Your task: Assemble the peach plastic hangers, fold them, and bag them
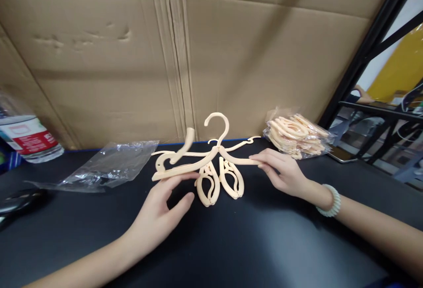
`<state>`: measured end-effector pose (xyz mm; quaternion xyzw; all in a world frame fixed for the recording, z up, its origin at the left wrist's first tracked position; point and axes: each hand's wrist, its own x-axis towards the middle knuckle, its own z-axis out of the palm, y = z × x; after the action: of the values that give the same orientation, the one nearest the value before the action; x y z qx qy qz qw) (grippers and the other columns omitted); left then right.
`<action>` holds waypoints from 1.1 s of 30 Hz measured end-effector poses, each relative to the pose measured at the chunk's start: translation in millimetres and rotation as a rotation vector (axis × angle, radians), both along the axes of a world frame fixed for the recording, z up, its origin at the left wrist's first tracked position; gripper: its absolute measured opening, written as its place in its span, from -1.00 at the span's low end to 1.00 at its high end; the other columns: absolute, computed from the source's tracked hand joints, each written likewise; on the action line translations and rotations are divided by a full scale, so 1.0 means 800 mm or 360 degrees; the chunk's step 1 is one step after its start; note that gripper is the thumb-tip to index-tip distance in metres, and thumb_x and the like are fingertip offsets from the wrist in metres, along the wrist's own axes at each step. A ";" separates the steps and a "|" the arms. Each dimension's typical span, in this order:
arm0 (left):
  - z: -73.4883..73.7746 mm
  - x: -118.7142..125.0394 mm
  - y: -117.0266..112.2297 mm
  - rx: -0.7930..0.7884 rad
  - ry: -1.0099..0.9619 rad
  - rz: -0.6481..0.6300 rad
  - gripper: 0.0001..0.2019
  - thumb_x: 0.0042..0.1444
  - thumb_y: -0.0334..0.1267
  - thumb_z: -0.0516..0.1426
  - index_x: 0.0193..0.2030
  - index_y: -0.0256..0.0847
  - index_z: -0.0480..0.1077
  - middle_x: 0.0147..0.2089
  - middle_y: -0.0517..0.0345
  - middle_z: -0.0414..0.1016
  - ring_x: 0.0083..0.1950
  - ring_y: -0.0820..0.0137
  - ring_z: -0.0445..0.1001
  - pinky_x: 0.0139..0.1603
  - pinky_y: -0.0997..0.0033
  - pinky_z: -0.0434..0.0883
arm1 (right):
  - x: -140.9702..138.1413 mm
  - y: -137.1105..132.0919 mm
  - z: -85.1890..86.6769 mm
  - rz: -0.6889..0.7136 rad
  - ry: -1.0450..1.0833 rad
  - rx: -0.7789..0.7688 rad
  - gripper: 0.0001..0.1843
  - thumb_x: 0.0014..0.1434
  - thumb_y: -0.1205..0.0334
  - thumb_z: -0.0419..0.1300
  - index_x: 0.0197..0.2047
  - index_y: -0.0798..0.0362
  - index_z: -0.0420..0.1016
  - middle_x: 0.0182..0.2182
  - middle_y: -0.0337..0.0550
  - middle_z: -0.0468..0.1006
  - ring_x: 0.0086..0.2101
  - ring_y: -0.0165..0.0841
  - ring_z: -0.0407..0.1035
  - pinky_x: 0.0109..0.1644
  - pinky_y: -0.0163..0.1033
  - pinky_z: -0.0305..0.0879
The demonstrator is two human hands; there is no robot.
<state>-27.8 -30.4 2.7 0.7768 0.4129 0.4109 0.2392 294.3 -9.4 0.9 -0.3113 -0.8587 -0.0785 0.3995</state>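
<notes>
Hanger, tip partly behind right fingers

Left hand and right hand on cream hanger

From my station, I see on the table two folded hangers before the held hanger and another hanger behind it; at left the plastic bag, farther left the bottle; at right the packed hangers; behind them all the cardboard
</notes>
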 end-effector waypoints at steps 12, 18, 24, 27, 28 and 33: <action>-0.002 0.002 0.016 -0.0506 -0.0654 0.0123 -0.70 0.12 -0.10 0.22 -0.06 -0.17 0.40 -0.16 0.07 0.54 -0.14 0.29 0.48 -0.04 0.32 0.43 | 0.002 0.010 -0.004 -0.0089 -0.0071 -0.0111 -0.73 0.33 0.38 0.02 0.06 0.08 0.39 -0.31 -0.11 0.49 -0.36 -0.36 0.35 -0.30 -0.25 0.34; -0.002 -0.001 0.017 -0.0518 -0.0669 0.0115 -0.83 0.16 -0.12 0.20 -0.28 -0.17 0.46 -0.37 0.21 0.48 -0.30 0.40 0.40 -0.19 0.43 0.36 | 0.005 0.006 0.005 -0.0389 -0.0432 0.0390 -0.80 0.30 0.38 0.11 -0.04 0.12 0.48 -0.33 -0.07 0.60 -0.31 -0.24 0.33 -0.24 -0.14 0.26; 0.004 0.002 0.013 -0.0557 -0.0664 0.0092 -0.78 0.17 -0.08 0.17 -0.33 -0.18 0.48 -0.39 0.20 0.48 -0.31 0.38 0.38 -0.20 0.40 0.34 | 0.004 -0.001 0.013 -0.0660 -0.0612 0.0602 -0.75 0.24 0.53 0.06 -0.17 0.13 0.52 -0.19 -0.03 0.64 -0.34 -0.29 0.44 -0.24 -0.15 0.28; 0.004 0.002 0.012 -0.0588 -0.0685 0.0092 -0.80 0.17 -0.09 0.18 -0.27 -0.18 0.49 -0.39 0.19 0.49 -0.29 0.36 0.40 -0.19 0.39 0.34 | 0.001 -0.003 0.014 -0.0593 -0.0595 0.0601 -0.64 0.18 0.61 -0.01 -0.15 0.13 0.53 0.11 0.16 0.46 0.00 -0.13 0.39 -0.02 0.00 0.31; 0.005 0.002 0.012 -0.0600 -0.0694 0.0090 -0.80 0.17 -0.09 0.17 -0.27 -0.18 0.50 -0.39 0.19 0.49 -0.29 0.36 0.40 -0.19 0.38 0.34 | 0.001 -0.003 0.014 -0.0558 -0.0571 0.0592 -0.62 0.17 0.62 -0.03 -0.14 0.13 0.52 0.16 0.19 0.38 0.08 -0.09 0.32 0.02 0.04 0.31; 0.006 0.003 0.012 -0.0624 -0.0692 0.0024 -0.81 0.15 -0.13 0.19 -0.35 -0.20 0.50 -0.41 0.17 0.50 -0.33 0.36 0.40 -0.22 0.38 0.35 | 0.004 0.001 0.009 -0.0547 -0.0408 0.0652 -0.62 0.17 0.61 0.01 -0.12 0.06 0.52 0.05 0.12 0.39 0.05 -0.04 0.29 -0.02 0.12 0.33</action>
<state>-25.0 -21.0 7.4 0.6064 0.4294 0.4820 0.4644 297.3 -8.2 8.1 -0.3524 -0.8032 -0.3553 0.3233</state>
